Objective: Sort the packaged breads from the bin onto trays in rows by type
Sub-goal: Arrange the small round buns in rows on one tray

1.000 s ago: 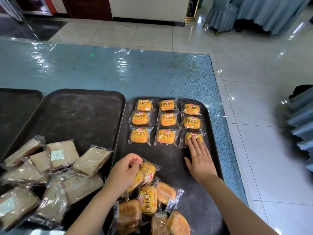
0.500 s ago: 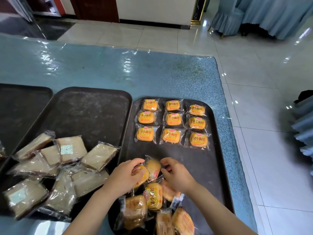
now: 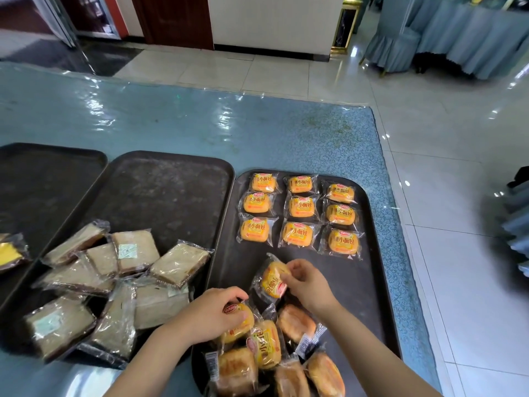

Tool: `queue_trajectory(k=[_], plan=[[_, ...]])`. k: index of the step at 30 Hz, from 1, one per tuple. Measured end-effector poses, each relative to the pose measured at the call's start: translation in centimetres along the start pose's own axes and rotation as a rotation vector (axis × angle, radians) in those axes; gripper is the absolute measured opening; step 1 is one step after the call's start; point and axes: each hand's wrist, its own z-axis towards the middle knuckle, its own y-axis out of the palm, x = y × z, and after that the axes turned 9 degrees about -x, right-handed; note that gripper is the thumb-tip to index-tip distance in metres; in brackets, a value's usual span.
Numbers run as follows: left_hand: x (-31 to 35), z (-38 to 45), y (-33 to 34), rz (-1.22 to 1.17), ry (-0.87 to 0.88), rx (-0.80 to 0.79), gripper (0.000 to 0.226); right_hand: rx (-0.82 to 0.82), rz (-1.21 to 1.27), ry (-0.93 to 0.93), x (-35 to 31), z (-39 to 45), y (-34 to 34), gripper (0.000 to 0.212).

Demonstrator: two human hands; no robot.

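Three rows of orange-yellow small bread packs (image 3: 299, 210) lie in a neat grid at the far end of the right dark tray (image 3: 369, 270). Near its front edge sits a loose pile of the same packs (image 3: 267, 343), some turned brown side up. My right hand (image 3: 307, 285) pinches one yellow pack (image 3: 272, 279) and holds it tilted just above the pile. My left hand (image 3: 213, 315) grips another yellow pack (image 3: 239, 325) at the pile's left side. Several pale square sliced-bread packs (image 3: 126, 270) lie jumbled on the middle tray (image 3: 171, 190).
A third dark tray (image 3: 43, 179) sits at the far left with one yellow-topped pack (image 3: 10, 253) at its near edge. All trays rest on a blue table under clear plastic (image 3: 257, 130). The table's right edge drops to a tiled floor (image 3: 458, 224).
My right hand left the grid's front-right pack, came back to the pile and lifted one yellow pack. My left hand stayed on its pack at the pile.
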Motion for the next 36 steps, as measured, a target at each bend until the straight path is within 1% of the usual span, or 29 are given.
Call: queue_trajectory(k=[3,5,7,9,11,12,14,16,17,19,21,23,24,27,29,31,34,36], plan=[[-0.3,0.4,0.0,0.025,-0.004,-0.02,0.038,0.043,0.119,-0.097,-1.3,-0.6,-0.6,0.014],[-0.4,0.7,-0.2,0.019,-0.004,-0.016,0.051,0.017,0.178,-0.153,-2.3,-1.3,-0.8,0.016],[-0.2,1.0,-0.4,-0.071,0.001,0.019,0.07,-0.024,0.16,-0.197,-3.3,-1.8,-0.9,0.027],[0.4,1.2,-0.7,-0.196,0.044,0.116,0.075,-0.067,0.102,-0.214,-4.1,-2.2,-0.9,0.044],[1.1,1.4,-1.0,-0.28,0.122,0.235,0.068,-0.117,0.051,-0.223,-4.8,-2.1,-0.8,0.055],[1.4,1.5,-1.2,-0.314,0.158,0.254,0.063,-0.14,0.037,-0.222,-5.0,-2.0,-0.6,0.056],[1.8,1.7,-1.5,-0.368,0.21,0.22,0.051,-0.189,0.051,-0.236,-5.5,-1.8,0.0,0.053],[1.6,2.0,-1.6,-0.399,0.225,0.194,0.04,-0.214,0.082,-0.258,-5.7,-1.5,0.6,0.047],[1.4,2.3,-1.6,-0.397,0.221,0.206,0.037,-0.197,0.085,-0.261,-5.6,-1.2,0.9,0.046],[0.9,2.7,-1.8,-0.397,0.19,0.261,0.031,-0.102,0.039,-0.247,-5.2,-0.7,1.1,0.047],[0.7,3.1,-2.0,-0.46,0.116,0.327,0.027,-0.014,-0.035,-0.192,-4.4,-0.3,1.1,0.049],[0.5,3.8,-2.0,-0.543,0.036,0.376,0.029,-0.006,-0.079,-0.124,-3.5,-0.1,1.1,0.049],[0.4,4.4,-2.0,-0.543,0.001,0.392,0.032,-0.017,-0.086,-0.096,-3.1,0.0,1.3,0.048],[0.2,6.0,-1.7,-0.483,-0.066,0.411,0.042,-0.043,-0.07,-0.067,-2.5,0.5,2.2,0.044],[0.4,6.7,-1.4,-0.395,-0.09,0.473,0.046,-0.06,-0.091,-0.073,-2.4,0.8,2.9,0.042],[0.5,7.1,-1.1,-0.285,-0.074,0.549,0.041,-0.046,-0.146,-0.099,-2.4,1.1,3.4,0.042],[0.5,7.2,-0.9,-0.108,-0.039,0.605,0.035,-0.025,-0.24,-0.142,-2.3,1.3,4.0,0.045],[0.1,7.3,-0.5,0.065,0.042,0.639,0.036,-0.056,-0.331,-0.168,-2.2,1.1,4.3,0.05]])
